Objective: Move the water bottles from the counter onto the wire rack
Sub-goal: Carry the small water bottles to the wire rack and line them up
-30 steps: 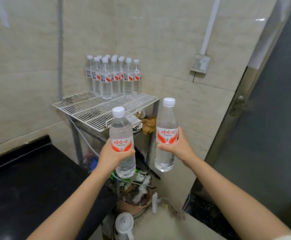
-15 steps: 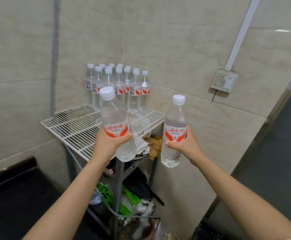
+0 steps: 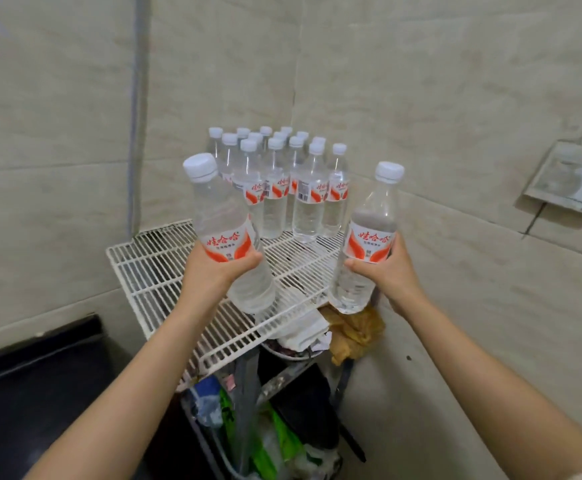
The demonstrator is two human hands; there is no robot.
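My left hand (image 3: 210, 275) grips a clear water bottle (image 3: 220, 220) with a white cap and red-and-white label, tilted left, held above the front of the white wire rack (image 3: 151, 268). My right hand (image 3: 389, 271) grips a second such bottle (image 3: 369, 233), tilted slightly right, over the rack's right front edge. Several matching bottles (image 3: 282, 188) stand upright in a cluster at the rack's back corner against the tiled walls.
A black counter (image 3: 33, 393) lies at the lower left beside the rack. Below the rack sit rags (image 3: 351, 334), plastic bags (image 3: 265, 441) and other clutter. A wall switch box (image 3: 569, 178) hangs at the right.
Both hands have carried their bottles forward from beside the rack to above its front half. I have come closer, and the left bottle now leans further left.
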